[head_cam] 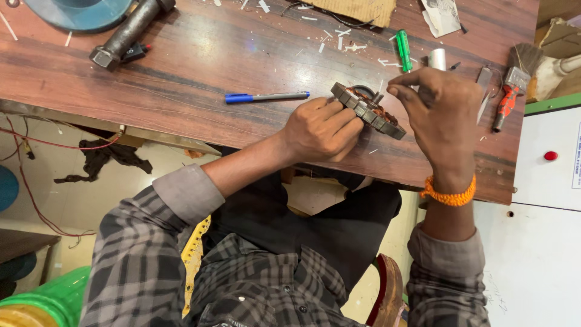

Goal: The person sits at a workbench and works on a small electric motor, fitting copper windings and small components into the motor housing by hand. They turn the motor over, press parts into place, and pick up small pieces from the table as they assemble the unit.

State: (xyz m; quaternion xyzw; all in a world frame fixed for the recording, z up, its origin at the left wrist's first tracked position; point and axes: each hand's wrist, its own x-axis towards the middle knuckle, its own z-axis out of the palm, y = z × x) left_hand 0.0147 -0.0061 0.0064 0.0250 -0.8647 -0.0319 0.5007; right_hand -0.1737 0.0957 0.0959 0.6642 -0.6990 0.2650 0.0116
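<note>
Head view looked down on a brown wooden table, and from left to right it showed a blue round thing at the far corner, a heavy grey bolt lying at a slant, and a blue-capped pen lying flat near the middle. Just right of the pen, the left hand was curled with its fingers pressed together against the near side of a motor core, a round stack of dark metal plates with copper wire wound in its middle, tilted up on its edge near the table's front. The right hand arched over its far end, thumb and fingertips drawn in toward the top of the ring; whether they pinched a wire or only the rim could not be told. An orange thread band circled that wrist. Behind lay a green screwdriver, and further right red-handled pliers and a brush. White scraps dotted the wood. The core looked heavy for its size and stiff, probably with sharp plate edges, while its copper windings seemed delicate; the outer steel rim appeared the safe place to grip, clear of the wire.
</note>
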